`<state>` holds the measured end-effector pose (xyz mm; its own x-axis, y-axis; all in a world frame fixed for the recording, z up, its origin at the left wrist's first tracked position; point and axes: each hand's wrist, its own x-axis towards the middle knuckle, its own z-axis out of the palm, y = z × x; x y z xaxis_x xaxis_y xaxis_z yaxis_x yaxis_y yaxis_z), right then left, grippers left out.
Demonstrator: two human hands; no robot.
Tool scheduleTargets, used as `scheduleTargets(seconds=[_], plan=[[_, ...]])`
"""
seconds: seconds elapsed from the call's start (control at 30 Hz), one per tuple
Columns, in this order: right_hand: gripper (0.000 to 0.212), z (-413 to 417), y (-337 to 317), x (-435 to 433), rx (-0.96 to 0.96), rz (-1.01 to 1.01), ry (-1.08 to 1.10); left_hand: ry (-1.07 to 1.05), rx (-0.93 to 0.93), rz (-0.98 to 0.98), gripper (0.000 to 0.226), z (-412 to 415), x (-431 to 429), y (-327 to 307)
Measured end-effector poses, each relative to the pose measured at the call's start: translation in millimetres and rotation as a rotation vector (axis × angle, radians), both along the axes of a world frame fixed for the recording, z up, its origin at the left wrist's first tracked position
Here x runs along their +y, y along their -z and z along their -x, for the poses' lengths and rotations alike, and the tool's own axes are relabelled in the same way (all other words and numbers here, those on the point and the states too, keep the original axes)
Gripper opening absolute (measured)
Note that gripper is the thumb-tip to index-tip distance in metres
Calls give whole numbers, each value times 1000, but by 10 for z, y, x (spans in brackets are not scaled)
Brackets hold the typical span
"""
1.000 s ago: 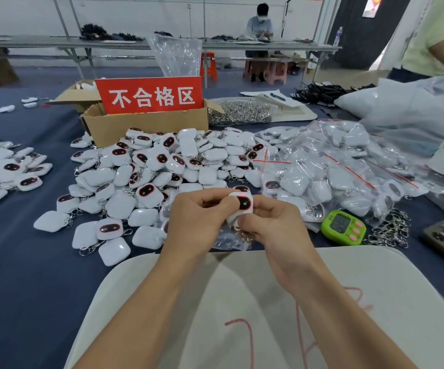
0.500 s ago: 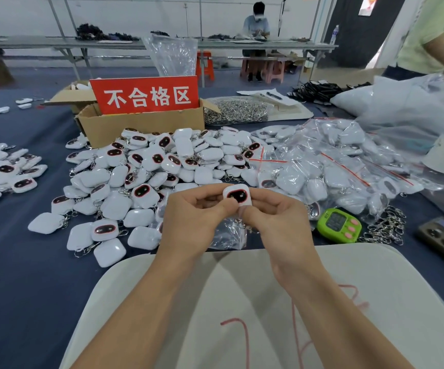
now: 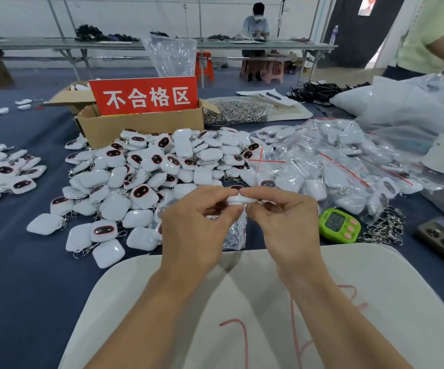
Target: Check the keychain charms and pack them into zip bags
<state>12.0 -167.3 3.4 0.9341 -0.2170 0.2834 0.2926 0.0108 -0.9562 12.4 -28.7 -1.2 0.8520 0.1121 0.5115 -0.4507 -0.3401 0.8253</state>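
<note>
The keychain charm [image 3: 242,200] is held edge-on above the near edge of the table, pinched at one end by the left hand [image 3: 197,227] and at the other by the right hand [image 3: 284,225], thumb and forefinger curled onto it on each side. Its long axis is laid straight across, left to right, and only the thin white rim is shown; the face cannot be seen. Neither hand is the nearer, since the charm is shared evenly between them. A crumpled zip bag [image 3: 235,237] is seen just below the fingers, and whether it is gripped cannot be told. The check is judged to be in hand and the bagging not yet begun, so the charm would have to be tipped downward. Underneath, a white board [image 3: 375,302] is laid on dark blue cloth [image 3: 16,262]. Loose charms [image 3: 149,169] are heaped beyond on the left, filled bags [image 3: 322,166] on the right, a cardboard box [image 3: 141,126] behind, a green timer [image 3: 339,225] just beside the right hand. Long tables and two other people are seen farther back
</note>
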Motion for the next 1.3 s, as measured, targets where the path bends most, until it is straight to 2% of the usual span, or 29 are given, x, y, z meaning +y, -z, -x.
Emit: scheduleTargets(seconds=[0.13,0.27,0.43,0.67,0.8,0.93,1.07,1.13,1.23,1.3], plan=[[35,-2,-13,-20,56,-44,-81,89,36,111,38,-5,15,-56],[41,-4,0,-31,113,-90,-177,148,96,258,54,-54,42,-72],[37,10,-7,-48,132,-116,-156,207,201,360,46,-96,59,-32],[33,-12,23,-69,154,-185,-166,206,205,408,50,-86,20,-51],[41,-16,36,-54,103,-146,-107,201,268,445,50,-69,-12,-61],[50,-11,67,-35,82,-75,-85,192,320,480,37,-56,-8,-76],[35,-21,58,-17,99,-33,-93,202,274,418,49,-45,11,-109],[26,-28,49,-38,105,-28,-106,213,289,427,44,-40,20,-121],[23,-3,21,-52,110,-73,-141,262,361,539,27,-44,42,-140],[21,24,5,-44,109,-106,-175,295,412,618,34,-51,64,-141]])
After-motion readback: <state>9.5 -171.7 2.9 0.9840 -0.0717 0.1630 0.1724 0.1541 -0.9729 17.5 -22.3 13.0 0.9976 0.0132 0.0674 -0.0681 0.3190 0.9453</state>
